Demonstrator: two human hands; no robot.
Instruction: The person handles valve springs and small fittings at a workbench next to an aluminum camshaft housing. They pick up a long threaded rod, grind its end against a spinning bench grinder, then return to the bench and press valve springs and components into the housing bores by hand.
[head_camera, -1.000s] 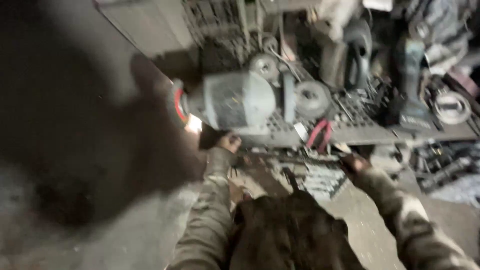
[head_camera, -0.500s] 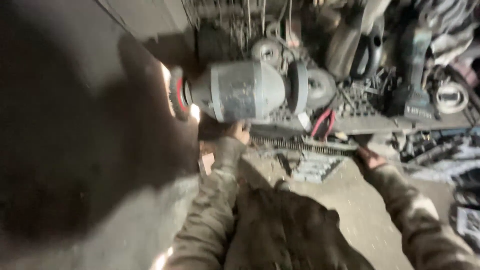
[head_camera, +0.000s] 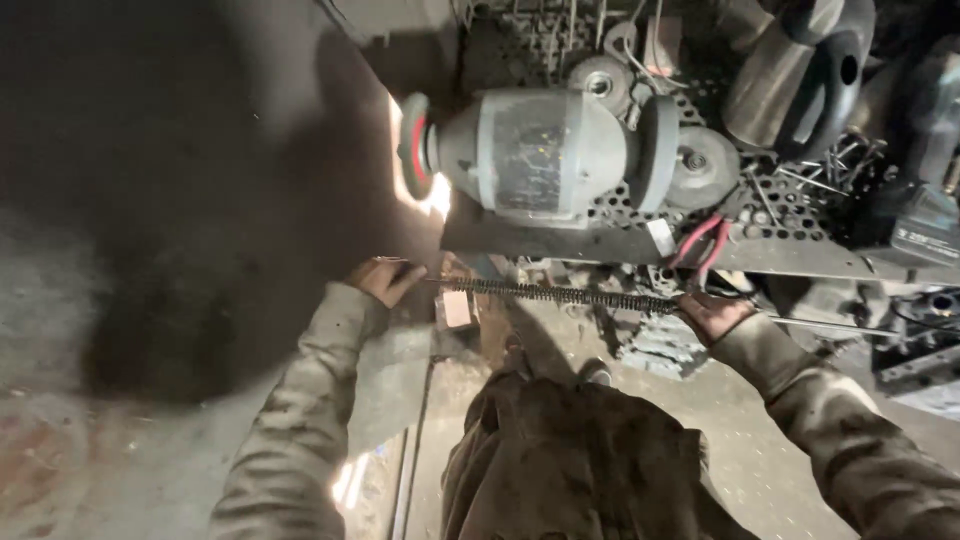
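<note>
Here a long ridged rod (head_camera: 560, 293), gripped at each end by closed fingers of the left hand (head_camera: 385, 280) and right hand (head_camera: 712, 314), could be snagged by the grinder wheel (head_camera: 413, 158) nearby.

Left side of the floor (head_camera: 150, 250) is lost in dark blur. Spring rod (head_camera: 560, 293) ends are covered by both hands; right forearm cut off by frame edge.

Head view, steeply down, close overhead
</note>
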